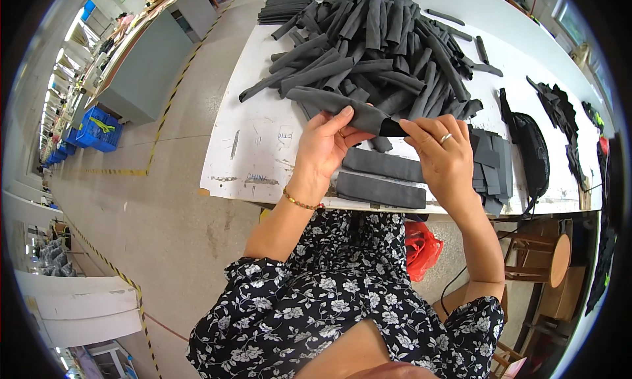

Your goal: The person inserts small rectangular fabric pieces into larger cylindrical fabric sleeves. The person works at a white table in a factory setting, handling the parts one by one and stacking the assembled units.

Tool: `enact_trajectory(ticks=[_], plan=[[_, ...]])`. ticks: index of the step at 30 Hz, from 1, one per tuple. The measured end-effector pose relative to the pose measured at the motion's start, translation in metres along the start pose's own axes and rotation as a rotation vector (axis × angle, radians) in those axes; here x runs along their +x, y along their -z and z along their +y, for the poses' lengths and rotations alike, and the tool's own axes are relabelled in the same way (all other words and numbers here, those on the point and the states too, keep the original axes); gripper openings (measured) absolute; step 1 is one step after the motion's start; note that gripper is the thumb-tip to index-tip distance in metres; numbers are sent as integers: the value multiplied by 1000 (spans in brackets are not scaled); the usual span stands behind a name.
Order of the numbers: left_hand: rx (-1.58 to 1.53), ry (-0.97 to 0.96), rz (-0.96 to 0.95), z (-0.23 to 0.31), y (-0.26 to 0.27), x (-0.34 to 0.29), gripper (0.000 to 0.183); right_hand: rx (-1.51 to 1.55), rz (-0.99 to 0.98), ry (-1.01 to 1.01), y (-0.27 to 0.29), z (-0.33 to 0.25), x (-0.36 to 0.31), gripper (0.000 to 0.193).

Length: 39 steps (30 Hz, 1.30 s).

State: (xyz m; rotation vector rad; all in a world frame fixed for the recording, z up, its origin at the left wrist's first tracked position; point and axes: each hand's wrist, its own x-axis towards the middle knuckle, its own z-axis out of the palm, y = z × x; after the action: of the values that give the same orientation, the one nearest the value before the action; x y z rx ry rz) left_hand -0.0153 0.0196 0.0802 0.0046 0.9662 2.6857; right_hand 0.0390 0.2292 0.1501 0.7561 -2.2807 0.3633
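Observation:
My left hand (326,145) and my right hand (444,152) both grip one dark grey fabric strip (342,106), held just above the white table (263,135). The left hand pinches its middle; the right hand holds its right end. A large heap of similar grey fabric strips (375,46) lies beyond my hands. Under my hands lie two flat grey strips (382,178) side by side near the table's front edge. A neat stack of flattened strips (490,168) sits right of my right hand.
Black fabric pieces (533,148) lie at the table's right side, with more (559,109) further back. A wooden stool (550,254) and a red bag (421,247) sit below the table. Blue crates (95,129) stand on the floor at left by another table (148,56).

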Motion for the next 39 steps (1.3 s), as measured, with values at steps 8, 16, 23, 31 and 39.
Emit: enact_trajectory(ticks=[8,16,23,31,39], plan=[[108,-258,-14,-4,-31,-23,22,-126,74,41,-4,-8,-6,44],[126,-504,-103,-6,-38,-34,39,-2,69,-62,-8,-22,-13,65],[8,-325,-371,-25,-52,-15,32,86,146,-95,-26,-35,-15,66],[-44,-332,-306,-61,-45,-16,26,198,12,-100,-34,-28,-32,48],[-65,-386,-285,-49,-40,-16,25,238,-40,-117,-22,-27,-38,40]])
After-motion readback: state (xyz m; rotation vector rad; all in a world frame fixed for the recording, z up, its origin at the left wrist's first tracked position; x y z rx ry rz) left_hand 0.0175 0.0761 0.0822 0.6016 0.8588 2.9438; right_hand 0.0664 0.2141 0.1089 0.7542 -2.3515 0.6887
